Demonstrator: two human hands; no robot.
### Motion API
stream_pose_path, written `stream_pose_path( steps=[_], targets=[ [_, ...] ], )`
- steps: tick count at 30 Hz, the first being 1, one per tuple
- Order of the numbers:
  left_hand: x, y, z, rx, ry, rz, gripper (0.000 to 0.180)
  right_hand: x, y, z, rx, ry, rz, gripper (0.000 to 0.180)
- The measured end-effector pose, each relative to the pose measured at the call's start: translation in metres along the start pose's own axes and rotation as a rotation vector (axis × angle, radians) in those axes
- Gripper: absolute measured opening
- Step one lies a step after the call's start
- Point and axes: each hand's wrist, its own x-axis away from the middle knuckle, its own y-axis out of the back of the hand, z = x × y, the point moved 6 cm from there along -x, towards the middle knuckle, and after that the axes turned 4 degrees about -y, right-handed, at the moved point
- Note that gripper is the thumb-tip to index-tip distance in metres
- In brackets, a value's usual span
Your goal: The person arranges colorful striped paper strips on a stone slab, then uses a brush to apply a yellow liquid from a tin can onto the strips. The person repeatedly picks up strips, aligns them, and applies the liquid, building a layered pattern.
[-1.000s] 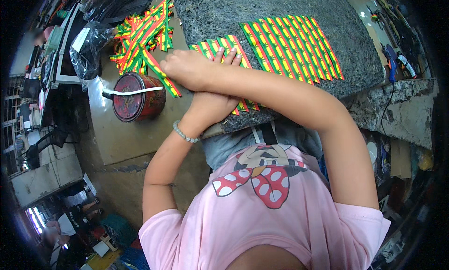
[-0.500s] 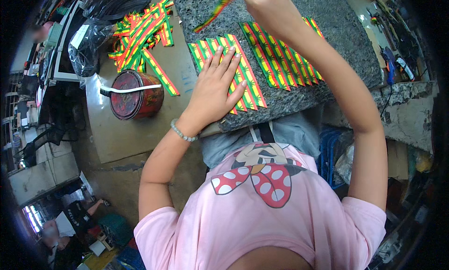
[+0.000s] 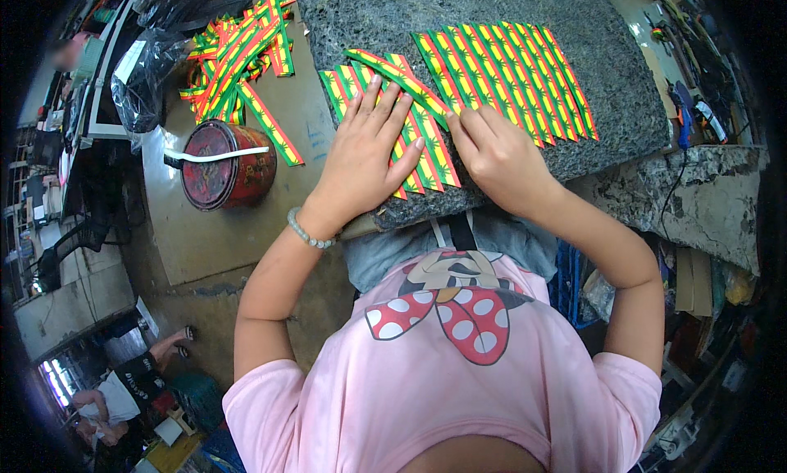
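Note:
My left hand (image 3: 361, 157) lies flat, fingers stretched, on a row of striped ribbon strips (image 3: 438, 157) in green, yellow and red with dark leaf shapes. Between the closed fingertips of my right hand (image 3: 504, 161) is the near end of another ribbon strip (image 3: 399, 76). That strip slants across the top of the row, just beyond my left fingertips. To the right, a second row of ribbon strips (image 3: 508, 79) lies side by side on the rough dark slab (image 3: 352, 18). My left palm hides part of the first row.
Left of the slab, a tangled pile of ribbon strips (image 3: 238, 59) lies on a brown board (image 3: 176, 247). A red-and-black tin (image 3: 246, 178) stands there with a white-handled tool (image 3: 221, 156) across its lid. Blue-handled pliers (image 3: 682, 112) lie far right. A person (image 3: 123, 399) is at lower left.
My right hand has come down and nearer from the far side, bringing the strip onto the left row. The right row is now uncovered. My left hand stays flat on the strips.

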Motion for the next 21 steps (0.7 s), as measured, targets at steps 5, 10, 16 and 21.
stream_pose_path(
  steps=[5,10,16,21],
  targets=[
    [0.0,0.001,-0.001,-0.006,0.001,0.003,0.057,0.009,0.007,0.012,0.083,0.003,-0.049,0.015],
    [-0.001,0.001,-0.001,-0.008,-0.008,-0.005,0.058,-0.014,0.03,-0.004,-0.148,-0.108,-0.117,0.014],
    [0.0,0.001,0.001,0.024,0.018,0.041,0.06,-0.133,0.044,-0.101,-0.429,-0.256,-0.07,0.011],
    [-0.001,0.0,0.001,0.043,0.023,0.049,0.06,-0.283,0.016,-0.141,-0.046,-0.129,-0.098,0.017]
  ],
)
